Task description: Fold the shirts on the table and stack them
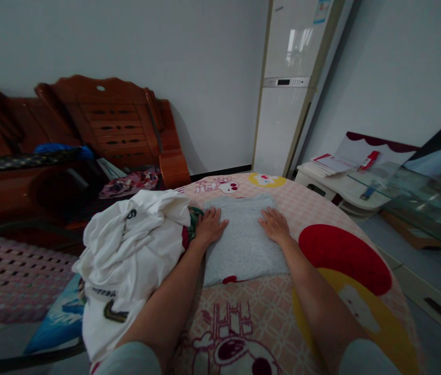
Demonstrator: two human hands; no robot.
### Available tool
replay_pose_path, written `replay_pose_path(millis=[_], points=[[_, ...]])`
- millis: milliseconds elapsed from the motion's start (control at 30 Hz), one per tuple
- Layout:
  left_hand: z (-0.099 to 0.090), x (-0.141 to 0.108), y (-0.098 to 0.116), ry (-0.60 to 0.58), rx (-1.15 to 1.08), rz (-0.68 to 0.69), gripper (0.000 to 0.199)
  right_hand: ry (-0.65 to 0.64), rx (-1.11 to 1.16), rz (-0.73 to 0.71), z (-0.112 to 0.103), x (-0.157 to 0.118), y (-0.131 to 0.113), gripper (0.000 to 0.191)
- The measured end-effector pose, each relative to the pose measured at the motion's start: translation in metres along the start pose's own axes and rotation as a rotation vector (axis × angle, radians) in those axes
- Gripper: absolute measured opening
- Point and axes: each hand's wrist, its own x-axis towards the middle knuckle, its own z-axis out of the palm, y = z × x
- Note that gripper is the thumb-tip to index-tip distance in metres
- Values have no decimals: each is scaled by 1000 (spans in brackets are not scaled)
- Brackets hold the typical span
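A light grey cloth (pixel 246 250), folded into a rough rectangle, lies flat on the round table's pink patterned cover (pixel 275 312). My left hand (pixel 210 227) rests palm down on its upper left edge, fingers spread. On the upper right part of the cloth lies my right hand (pixel 275 225), also flat with fingers apart. Neither hand grips anything. A heap of white clothing (pixel 134 245) with dark lettering sits left of the grey cloth, beside my left forearm. Green and dark red fabric shows between the heap and my left hand.
Wooden chairs (pixel 106 125) holding fabric stand behind at the left, with a pink woven basket (pixel 21 281) nearer. A tall white appliance (pixel 282 120) stands in the corner. Right of the table are a white cabinet (pixel 345 190) with papers and a glass shelf.
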Motion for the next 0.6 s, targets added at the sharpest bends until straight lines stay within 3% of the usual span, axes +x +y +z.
replay_pose_path(millis=[200, 333, 467, 600], points=[[4, 9, -5, 82, -26, -130, 63, 54, 51, 111, 6, 5, 9, 51], [-4, 25, -7, 141, -82, -242, 61, 101, 106, 166, 6, 16, 19, 47], [-20, 48, -10, 83, -89, -324, 55, 94, 114, 238, -4, 37, 25, 43], [-31, 67, -19, 9, -97, -333, 57, 79, 191, 214, -12, 64, 26, 44]])
